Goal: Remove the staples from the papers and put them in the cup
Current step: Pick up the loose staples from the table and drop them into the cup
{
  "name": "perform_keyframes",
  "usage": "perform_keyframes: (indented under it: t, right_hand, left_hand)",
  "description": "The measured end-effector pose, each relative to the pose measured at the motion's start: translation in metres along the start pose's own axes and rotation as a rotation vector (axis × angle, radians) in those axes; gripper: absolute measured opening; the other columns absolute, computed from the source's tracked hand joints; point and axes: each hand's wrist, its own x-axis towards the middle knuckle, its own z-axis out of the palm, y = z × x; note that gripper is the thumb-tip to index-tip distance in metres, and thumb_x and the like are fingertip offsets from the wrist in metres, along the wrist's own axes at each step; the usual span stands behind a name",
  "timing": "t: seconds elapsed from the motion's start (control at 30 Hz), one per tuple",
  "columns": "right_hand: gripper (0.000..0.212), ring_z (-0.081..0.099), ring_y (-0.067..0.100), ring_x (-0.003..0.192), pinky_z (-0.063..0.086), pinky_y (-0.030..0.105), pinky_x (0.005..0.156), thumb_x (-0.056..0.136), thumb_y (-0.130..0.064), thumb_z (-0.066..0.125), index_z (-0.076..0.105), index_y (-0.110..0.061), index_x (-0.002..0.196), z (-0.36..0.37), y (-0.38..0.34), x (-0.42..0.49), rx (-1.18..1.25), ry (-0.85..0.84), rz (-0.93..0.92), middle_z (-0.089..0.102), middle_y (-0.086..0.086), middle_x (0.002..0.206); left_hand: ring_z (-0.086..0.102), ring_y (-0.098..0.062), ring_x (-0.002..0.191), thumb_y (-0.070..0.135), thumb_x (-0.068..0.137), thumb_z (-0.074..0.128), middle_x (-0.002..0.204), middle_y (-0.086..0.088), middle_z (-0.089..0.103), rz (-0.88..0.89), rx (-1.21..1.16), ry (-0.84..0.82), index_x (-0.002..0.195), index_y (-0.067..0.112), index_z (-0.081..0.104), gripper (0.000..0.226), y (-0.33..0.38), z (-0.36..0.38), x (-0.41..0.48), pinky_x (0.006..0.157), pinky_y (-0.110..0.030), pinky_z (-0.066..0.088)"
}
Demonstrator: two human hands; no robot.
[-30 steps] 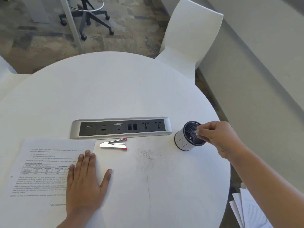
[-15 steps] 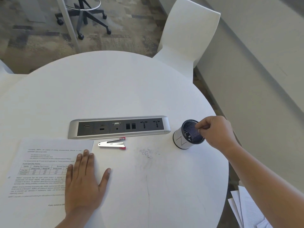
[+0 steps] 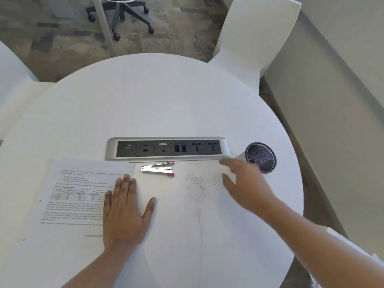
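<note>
A printed paper [image 3: 79, 196] lies at the table's near left, with my left hand [image 3: 124, 210] flat on its right edge, fingers spread. A small heap of loose staples [image 3: 199, 182] sits on the bare tabletop in the middle. My right hand [image 3: 243, 186] hovers just right of the heap, fingers spread and empty, slightly blurred. The black mesh cup [image 3: 261, 157] stands at the right, behind that hand. A silver staple remover with red tips [image 3: 157, 169] rests between the paper and the staples.
A silver and black socket strip [image 3: 168, 149] runs across the white round table [image 3: 158, 104] behind the tools. A white chair [image 3: 255, 34] stands at the far right. More papers [image 3: 353, 248] lie past the table's right edge. An office chair base [image 3: 122, 13] is on the floor.
My right hand has left the cup's mouth and swung left and down toward the loose staples, opening its fingers. The left hand has stayed on the paper.
</note>
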Motion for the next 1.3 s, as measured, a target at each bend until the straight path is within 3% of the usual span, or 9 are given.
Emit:
perform_keyframes:
  t: [0.1, 0.3, 0.47, 0.57, 0.7, 0.87, 0.97, 1.1, 1.3]
  right_hand:
    - [0.062, 0.029, 0.019, 0.146, 0.016, 0.022, 0.115, 0.096, -0.029, 0.054, 0.032, -0.007, 0.15, 0.041, 0.002, -0.003, -0.023, -0.161, 0.085, 0.032, 0.006, 0.159]
    - [0.09, -0.007, 0.014, 0.151, 0.0, 0.021, 0.114, 0.094, -0.053, 0.049, 0.001, -0.009, 0.156, 0.09, -0.012, -0.017, -0.002, -0.283, 0.04, -0.006, 0.003, 0.165]
    - [0.062, 0.027, 0.027, 0.144, 0.019, 0.03, 0.118, 0.095, -0.027, 0.051, 0.032, -0.002, 0.149, 0.088, -0.016, 0.012, -0.053, -0.092, -0.039, 0.034, 0.013, 0.156]
    - [0.046, 0.044, 0.034, 0.124, 0.043, 0.04, 0.102, 0.087, -0.002, 0.048, 0.051, 0.0, 0.133, 0.085, -0.007, 0.036, -0.14, -0.049, -0.037, 0.05, 0.013, 0.134]
    - [0.047, 0.049, 0.034, 0.114, 0.055, 0.044, 0.081, 0.081, 0.008, 0.048, 0.055, 0.001, 0.128, 0.088, -0.001, 0.034, -0.287, -0.12, -0.258, 0.054, 0.013, 0.124]
    - [0.042, 0.057, 0.03, 0.102, 0.056, 0.04, 0.075, 0.08, 0.007, 0.054, 0.065, -0.007, 0.118, 0.085, 0.005, 0.027, -0.252, -0.115, -0.363, 0.063, 0.007, 0.111]
    - [0.036, 0.059, 0.03, 0.111, 0.056, 0.042, 0.083, 0.085, -0.002, 0.057, 0.066, -0.009, 0.119, 0.085, -0.003, 0.035, -0.187, -0.055, -0.334, 0.065, 0.007, 0.12]
    - [0.04, 0.061, 0.033, 0.116, 0.053, 0.042, 0.093, 0.08, 0.004, 0.063, 0.067, -0.004, 0.119, 0.089, -0.003, 0.035, -0.232, -0.149, -0.562, 0.067, 0.012, 0.125]
    - [0.038, 0.067, 0.03, 0.1, 0.057, 0.039, 0.081, 0.073, 0.006, 0.063, 0.072, -0.005, 0.108, 0.071, 0.019, 0.022, -0.274, -0.173, -0.552, 0.072, 0.008, 0.11]
  left_hand:
    - [0.015, -0.02, 0.155, 0.067, 0.092, 0.026, 0.166, -0.002, 0.022, -0.003, -0.007, -0.005, 0.155, 0.011, 0.028, 0.084, 0.0, 0.001, 0.0, 0.126, -0.045, 0.008]
    - [0.014, -0.02, 0.155, 0.067, 0.092, 0.026, 0.166, -0.002, 0.021, -0.007, -0.005, -0.002, 0.155, 0.011, 0.028, 0.084, -0.001, 0.001, 0.0, 0.126, -0.045, 0.01]
    - [0.013, -0.02, 0.155, 0.067, 0.093, 0.026, 0.166, -0.002, 0.021, -0.001, -0.005, -0.008, 0.155, 0.011, 0.027, 0.083, 0.0, 0.002, 0.0, 0.126, -0.045, 0.01]
    - [0.012, -0.019, 0.155, 0.067, 0.093, 0.024, 0.167, -0.002, 0.02, -0.001, 0.005, -0.013, 0.156, 0.012, 0.026, 0.084, 0.0, 0.001, 0.0, 0.126, -0.045, 0.01]
    - [0.012, -0.019, 0.155, 0.068, 0.093, 0.023, 0.167, -0.002, 0.019, -0.005, 0.004, -0.013, 0.156, 0.012, 0.026, 0.084, -0.002, 0.001, 0.0, 0.126, -0.044, 0.008]
    - [0.012, -0.019, 0.155, 0.067, 0.093, 0.024, 0.167, -0.002, 0.02, -0.007, -0.002, -0.018, 0.156, 0.012, 0.026, 0.084, 0.0, 0.001, 0.0, 0.126, -0.044, 0.007]
    - [0.012, -0.019, 0.155, 0.067, 0.093, 0.023, 0.167, -0.002, 0.019, -0.008, 0.003, -0.023, 0.156, 0.012, 0.026, 0.084, -0.002, 0.0, 0.0, 0.126, -0.044, 0.007]
    - [0.011, -0.018, 0.155, 0.067, 0.093, 0.023, 0.167, -0.001, 0.018, -0.008, -0.003, -0.022, 0.156, 0.012, 0.026, 0.084, -0.001, 0.0, 0.0, 0.126, -0.043, 0.006]
    - [0.013, -0.019, 0.155, 0.067, 0.093, 0.024, 0.167, -0.002, 0.02, -0.006, -0.004, -0.01, 0.155, 0.011, 0.027, 0.084, -0.002, 0.0, 0.0, 0.126, -0.043, 0.007]
